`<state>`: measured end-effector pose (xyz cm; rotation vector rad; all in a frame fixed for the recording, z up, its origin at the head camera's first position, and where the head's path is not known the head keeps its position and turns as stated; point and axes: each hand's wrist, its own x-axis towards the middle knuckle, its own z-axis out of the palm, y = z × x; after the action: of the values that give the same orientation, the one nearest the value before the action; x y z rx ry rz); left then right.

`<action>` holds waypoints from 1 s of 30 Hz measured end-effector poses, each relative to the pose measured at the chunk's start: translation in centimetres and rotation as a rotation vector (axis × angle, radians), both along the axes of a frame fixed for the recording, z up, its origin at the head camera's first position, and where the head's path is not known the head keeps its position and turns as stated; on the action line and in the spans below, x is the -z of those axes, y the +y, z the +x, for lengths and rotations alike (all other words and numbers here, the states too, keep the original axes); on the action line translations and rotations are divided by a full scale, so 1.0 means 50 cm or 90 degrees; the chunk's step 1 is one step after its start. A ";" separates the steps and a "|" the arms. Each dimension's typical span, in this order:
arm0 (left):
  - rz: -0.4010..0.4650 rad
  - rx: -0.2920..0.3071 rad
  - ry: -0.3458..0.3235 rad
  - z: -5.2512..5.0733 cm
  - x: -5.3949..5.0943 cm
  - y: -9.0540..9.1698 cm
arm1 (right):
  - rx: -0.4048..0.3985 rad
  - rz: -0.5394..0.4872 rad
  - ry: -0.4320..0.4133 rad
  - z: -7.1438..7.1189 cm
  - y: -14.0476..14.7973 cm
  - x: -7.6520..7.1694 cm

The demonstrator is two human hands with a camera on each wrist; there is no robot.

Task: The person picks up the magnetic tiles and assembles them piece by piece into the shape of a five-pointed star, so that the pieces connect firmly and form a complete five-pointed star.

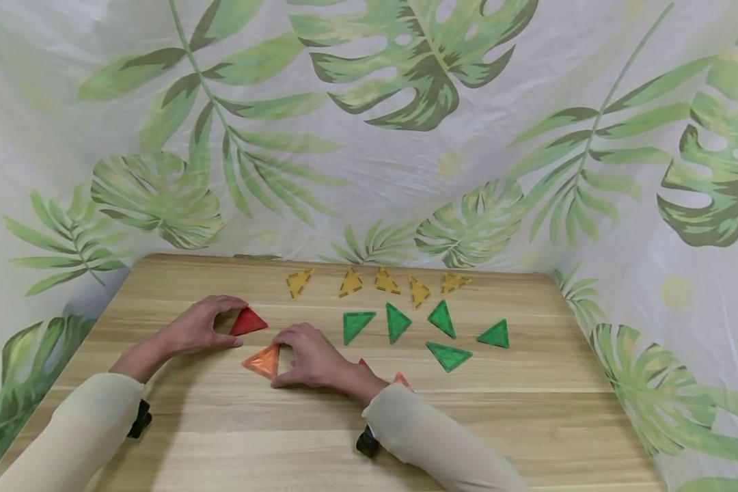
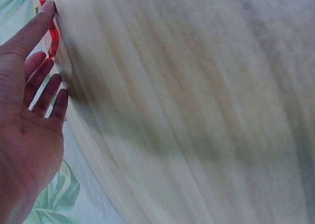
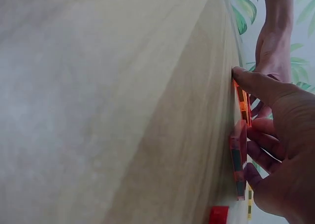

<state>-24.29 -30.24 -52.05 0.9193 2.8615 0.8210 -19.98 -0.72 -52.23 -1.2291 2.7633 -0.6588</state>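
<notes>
My left hand (image 1: 199, 328) holds a red triangular magnetic tile (image 1: 249, 322) flat on the table, between thumb and fingers. In the left wrist view, the thumb tip lies against that red tile (image 2: 53, 37) and a fingertip is at its other end. Just to the right and nearer, my right hand (image 1: 316, 359) pinches an orange triangular magnetic tile (image 1: 262, 362) by one side. Seen edge-on in the right wrist view, the orange tile (image 3: 242, 103) sits by the thumb tip. Another red tile (image 3: 238, 160) stands close to the curled fingers there.
Several green triangular tiles (image 1: 449, 355) lie right of my hands. Behind them, several yellow triangular tiles (image 1: 385, 281) run along the far edge. A red tile (image 1: 364, 364) and an orange-red tile (image 1: 402, 380) are partly hidden by my right forearm. Leaf-patterned cloth (image 1: 381, 164) surrounds the table.
</notes>
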 end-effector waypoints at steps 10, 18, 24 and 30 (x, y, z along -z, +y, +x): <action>-0.014 -0.003 0.018 0.001 -0.002 -0.002 | 0.002 -0.007 0.006 0.001 -0.010 0.003; -0.008 0.008 0.017 0.002 -0.009 -0.002 | 0.010 -0.062 -0.042 -0.011 0.001 0.004; 0.033 0.035 -0.036 0.002 -0.013 -0.003 | 0.027 -0.097 -0.089 -0.028 0.013 -0.008; 0.028 0.064 -0.050 0.002 -0.014 -0.003 | 0.045 -0.123 -0.110 -0.047 0.028 -0.013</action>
<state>-24.19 -30.37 -51.36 1.0022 2.7173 0.8925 -22.31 0.66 -51.60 -1.0503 2.6619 -1.0080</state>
